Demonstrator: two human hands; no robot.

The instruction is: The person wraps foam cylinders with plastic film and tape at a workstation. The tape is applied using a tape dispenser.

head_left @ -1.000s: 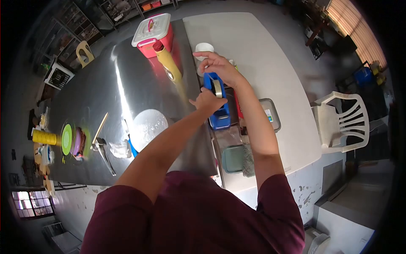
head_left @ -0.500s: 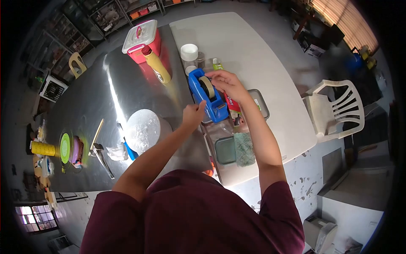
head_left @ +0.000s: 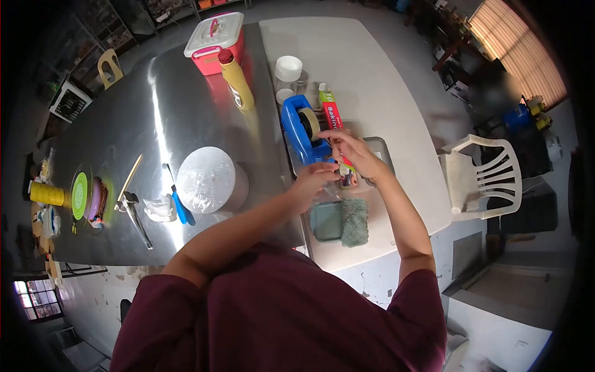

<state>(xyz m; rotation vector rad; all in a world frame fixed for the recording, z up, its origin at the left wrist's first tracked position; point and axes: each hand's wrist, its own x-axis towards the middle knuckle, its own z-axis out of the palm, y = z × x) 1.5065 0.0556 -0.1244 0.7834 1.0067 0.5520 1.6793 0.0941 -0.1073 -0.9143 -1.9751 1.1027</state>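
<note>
A blue tape dispenser (head_left: 296,133) with a tan roll of tape (head_left: 309,124) stands at the inner edge of the white table. Close to its front end, my left hand (head_left: 315,181) has its fingers drawn together in a pinch. My right hand (head_left: 354,154) is just above and to the right of it, fingers bent inward and fingertips beside the tape roll. Whatever either hand pinches is too small or hidden to make out. Partly behind the right hand lies a red and green baking paper box (head_left: 332,116). A fuzzy grey-green cloth (head_left: 354,224) lies nearer my body, beside a green-grey container (head_left: 325,230).
On the steel table (head_left: 133,180) stand a wrapped round block (head_left: 207,180), a blue-handled tool (head_left: 181,208), a yellow bottle (head_left: 238,85) and a pink box with a white lid (head_left: 215,46). White bowls (head_left: 289,66) are stacked beyond the dispenser. A white chair (head_left: 480,177) is at the right.
My left hand has come away from the dispenser's side toward its front end. My right hand has come down from beside the roll, and both hands are now close together. The view has shifted slightly.
</note>
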